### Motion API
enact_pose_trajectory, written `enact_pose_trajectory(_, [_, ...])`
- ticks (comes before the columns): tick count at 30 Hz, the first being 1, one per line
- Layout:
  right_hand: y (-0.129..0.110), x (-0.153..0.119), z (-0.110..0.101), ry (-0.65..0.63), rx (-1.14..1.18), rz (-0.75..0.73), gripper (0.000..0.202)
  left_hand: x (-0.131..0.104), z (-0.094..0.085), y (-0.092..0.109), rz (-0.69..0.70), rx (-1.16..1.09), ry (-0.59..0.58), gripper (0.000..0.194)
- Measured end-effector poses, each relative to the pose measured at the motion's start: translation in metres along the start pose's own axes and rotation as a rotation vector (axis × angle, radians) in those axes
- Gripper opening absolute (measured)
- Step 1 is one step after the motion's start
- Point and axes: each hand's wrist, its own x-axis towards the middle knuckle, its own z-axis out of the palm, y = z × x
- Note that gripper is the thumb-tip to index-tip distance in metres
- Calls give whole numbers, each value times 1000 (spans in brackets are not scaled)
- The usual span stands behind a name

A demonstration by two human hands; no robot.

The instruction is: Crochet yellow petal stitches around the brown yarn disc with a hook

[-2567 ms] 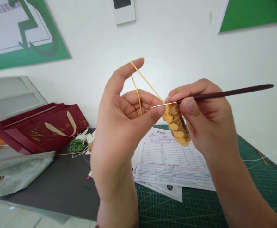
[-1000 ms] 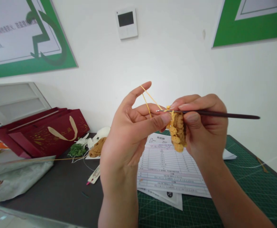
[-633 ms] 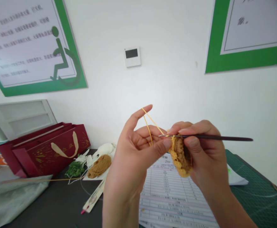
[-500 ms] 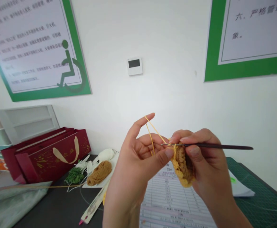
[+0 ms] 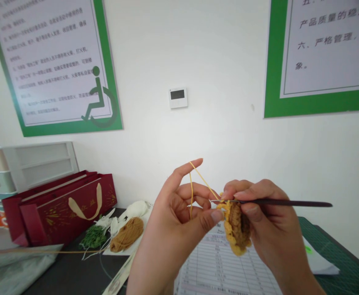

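Skein (image 5: 127,234) of fibrous brown yarn, oval, lies over a white sheet (image 5: 117,251) on the dark desk (image 5: 75,272). Left hand (image 5: 179,221) carries thin yellow yarn (image 5: 204,177) over its raised index finger, its grip pinched at the ruffled edge of the curved crocheted piece (image 5: 236,229), above printed paper (image 5: 216,266). Right hand (image 5: 268,221) has its grip clamped on the slender, dark-handled, metal-tipped hook (image 5: 284,202).

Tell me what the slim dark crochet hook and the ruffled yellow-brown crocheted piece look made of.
Slim dark crochet hook: tip likely metal, thin and silvery; handle evenly dark, smooth, perhaps wood or plastic. Ruffled yellow-brown crocheted piece: matte yarn, knobbly looped texture; fibre unclear.
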Motion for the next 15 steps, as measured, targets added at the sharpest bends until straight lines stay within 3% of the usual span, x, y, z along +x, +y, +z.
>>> enact_pose_trajectory(8, [-9, 8, 4, -82, -164, -159, 12, 1, 0, -1, 6, 134, 22, 75])
enact_pose_trajectory(15, [-10, 9, 3, -111, -184, -187, 18, -1, 0, -1, 14, 151, 18, 68])
